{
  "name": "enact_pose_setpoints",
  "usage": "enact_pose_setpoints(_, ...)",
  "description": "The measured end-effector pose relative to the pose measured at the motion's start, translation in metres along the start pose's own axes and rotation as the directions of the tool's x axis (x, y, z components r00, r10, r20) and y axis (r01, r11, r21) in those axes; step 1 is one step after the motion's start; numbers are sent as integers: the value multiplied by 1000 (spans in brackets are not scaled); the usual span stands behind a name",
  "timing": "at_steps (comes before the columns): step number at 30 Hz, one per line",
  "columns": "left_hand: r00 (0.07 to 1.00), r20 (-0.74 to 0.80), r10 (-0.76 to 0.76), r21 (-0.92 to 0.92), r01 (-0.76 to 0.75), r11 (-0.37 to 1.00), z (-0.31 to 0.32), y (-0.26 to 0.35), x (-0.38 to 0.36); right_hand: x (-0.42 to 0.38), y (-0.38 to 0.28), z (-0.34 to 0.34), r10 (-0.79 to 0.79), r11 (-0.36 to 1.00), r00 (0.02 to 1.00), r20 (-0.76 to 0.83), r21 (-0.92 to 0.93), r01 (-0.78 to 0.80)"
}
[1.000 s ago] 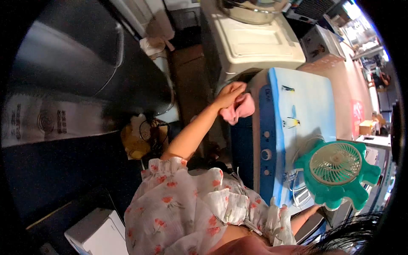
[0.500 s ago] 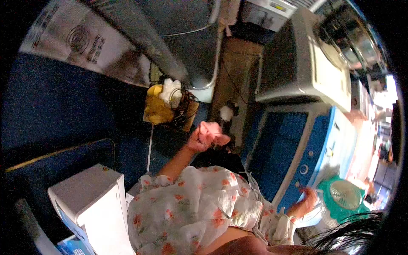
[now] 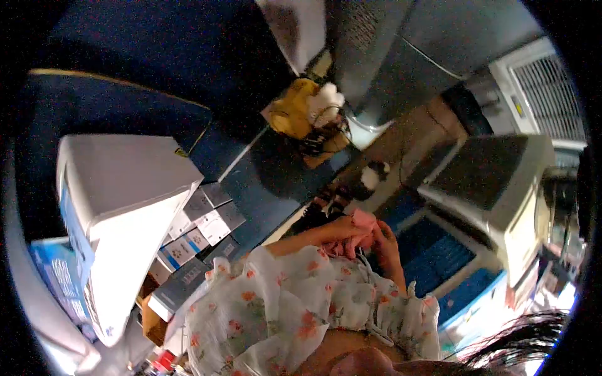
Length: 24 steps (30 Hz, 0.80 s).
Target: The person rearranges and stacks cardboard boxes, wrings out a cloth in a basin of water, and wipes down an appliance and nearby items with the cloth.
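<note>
A crumpled pink cloth (image 3: 362, 230) is held between my two hands, in front of the floral top. Coming in from the left, my left hand (image 3: 338, 233) has its fingers closed on the cloth. My right hand (image 3: 385, 243) grips the cloth from the right side, its fingers bent around the edge. Parts of the fingers on both hands are hidden by the cloth and by blur. Below the hands, dark footwear (image 3: 313, 216) shows near the floor.
Boxes (image 3: 182, 250) and a large white carton (image 3: 125, 169) stand at left. A yellow object (image 3: 293, 109) with cables lies ahead. At right are a grey-and-cream appliance (image 3: 489, 175) and a blue unit (image 3: 433, 254). A black-and-white thing (image 3: 371, 177) is on the floor.
The view has turned, so the surroundings have shifted. My right hand has come in from the far right to meet my left hand, and both now hold the pink cloth.
</note>
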<state>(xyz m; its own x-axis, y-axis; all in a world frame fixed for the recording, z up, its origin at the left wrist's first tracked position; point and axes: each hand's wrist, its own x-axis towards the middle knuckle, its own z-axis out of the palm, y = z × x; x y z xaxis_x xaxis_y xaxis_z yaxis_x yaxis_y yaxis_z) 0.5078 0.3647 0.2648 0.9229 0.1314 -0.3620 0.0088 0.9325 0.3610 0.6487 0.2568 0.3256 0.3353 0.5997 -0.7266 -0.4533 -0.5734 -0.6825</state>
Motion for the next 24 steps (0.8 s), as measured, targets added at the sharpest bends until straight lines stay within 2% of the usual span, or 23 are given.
enact_pose_setpoints(2,992,-92,89,-3,-90,996,-10,11,-13,22,13,-4,-35,998,999,34,-58,36)
enact_pose_setpoints(3,981,-143,129,0,-131,991,-17,13,-21,12,-9,9,-81,995,995,51,-48,83)
enact_pose_setpoints(5,948,-246,203,33,-201,979,-31,21,-38,14,-26,15,-76,997,992,104,-15,78)
enact_pose_setpoints(7,899,-344,271,132,-240,962,-45,27,-51,20,-32,20,-83,996,988,131,-28,88)
enact_pose_setpoints(9,829,-432,356,314,-231,921,-63,29,-58,21,-35,30,-101,993,978,183,-46,111)
enact_pose_setpoints(10,771,-462,439,488,-193,852,-75,30,-61,25,-29,30,-132,980,972,197,-124,158)
enact_pose_setpoints(11,704,-473,530,665,-110,739,-89,32,-61,29,-22,30,-162,958,964,210,-201,205)
enact_pose_setpoints(12,622,-447,642,827,15,562,-102,32,-63,32,-6,26,-200,897,954,224,-349,270)
enact_pose_setpoints(14,566,-630,532,714,152,684,-132,37,-77,30,15,18,-144,900,971,189,-384,208)
enact_pose_setpoints(15,517,-825,229,376,200,905,-138,45,-88,17,1,33,-47,962,989,139,-261,83)
enact_pose_setpoints(16,540,-796,274,404,137,905,-137,49,-100,11,-7,42,47,992,993,105,-125,-33)
enact_pose_setpoints(17,558,-766,320,429,72,900,-123,60,-113,15,8,37,-31,977,981,191,-200,70)
enact_pose_setpoints(18,572,-734,367,451,6,892,-114,67,-122,24,33,26,-99,948,955,281,-265,176)
enact_pose_setpoints(19,584,-730,355,504,108,857,-114,69,-127,27,47,19,-156,905,915,371,-318,283)
enact_pose_setpoints(21,607,-722,332,596,302,744,-115,74,-131,6,16,47,-79,748,871,485,-548,373)
enact_pose_setpoints(22,595,-678,431,681,288,673,-112,73,-131,-1,5,56,-28,646,848,529,-638,419)
enact_pose_setpoints(24,564,-556,611,822,264,505,-104,63,-133,7,29,53,-65,367,907,416,-835,410)
